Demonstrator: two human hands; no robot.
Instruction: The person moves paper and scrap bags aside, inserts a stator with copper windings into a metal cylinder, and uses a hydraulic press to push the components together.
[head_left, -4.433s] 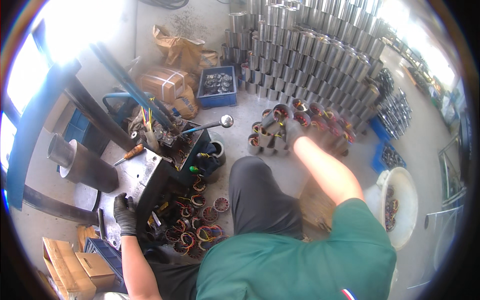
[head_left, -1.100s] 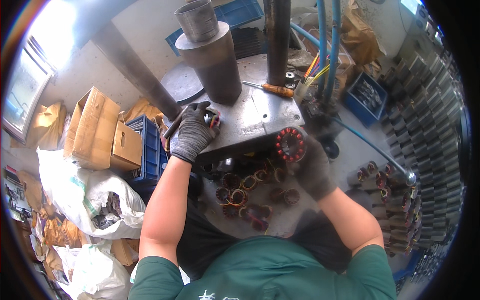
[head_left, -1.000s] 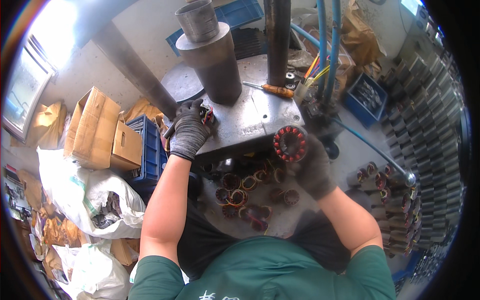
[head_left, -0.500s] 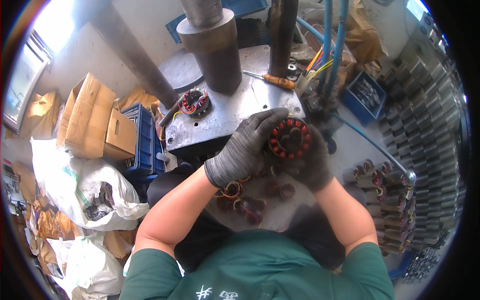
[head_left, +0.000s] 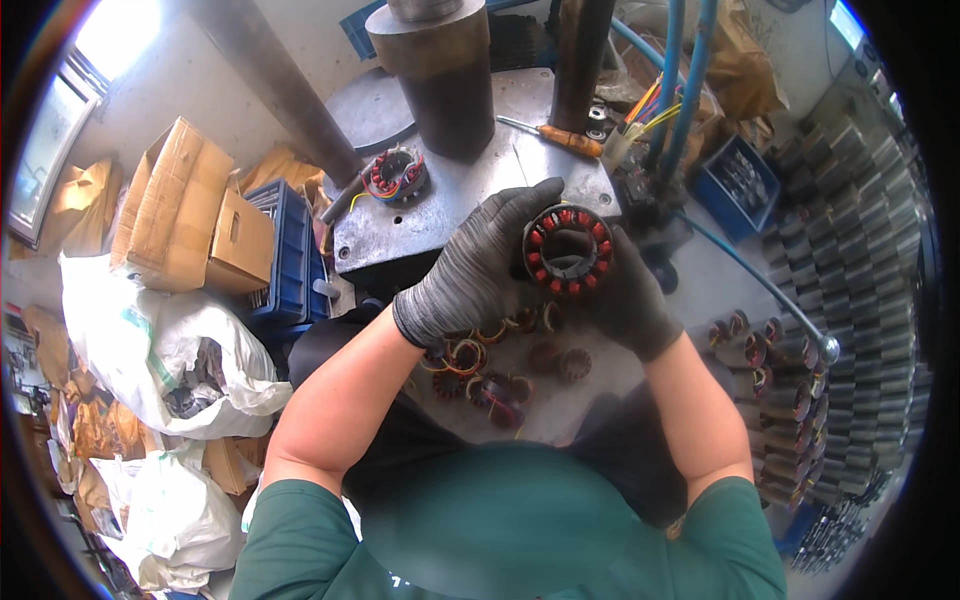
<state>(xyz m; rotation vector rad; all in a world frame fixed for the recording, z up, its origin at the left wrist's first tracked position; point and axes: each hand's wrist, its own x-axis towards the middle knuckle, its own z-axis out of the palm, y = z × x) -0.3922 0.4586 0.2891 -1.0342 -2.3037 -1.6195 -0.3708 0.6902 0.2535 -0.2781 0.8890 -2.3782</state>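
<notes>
Both my hands wear dark grey gloves and grip one motor stator [head_left: 535,262], a dark ring with red windings around an open centre. My left hand [head_left: 488,255] wraps its left side, thumb and fingers near the upper rim. From the right and below, my right hand [head_left: 630,300] closes on it; some of its fingers are hidden behind the ring. Beyond my hands, a second stator [head_left: 397,175] with red windings and coloured wires lies on the metal press table [head_left: 470,190]. The press ram [head_left: 435,90] stands above that table.
A wooden-handled screwdriver [head_left: 570,140] lies on the press table. More stators [head_left: 497,400] with wires sit below my hands. Cardboard boxes [head_left: 172,205], a blue crate [head_left: 290,255] and white sacks [head_left: 160,350] crowd the left. Stacked metal cylinders [head_left: 850,240] and a blue bin [head_left: 737,188] stand right.
My hands have shifted slightly left and up with the stator. The ring is tilted differently, and its centre now shows open where it looked dark before.
</notes>
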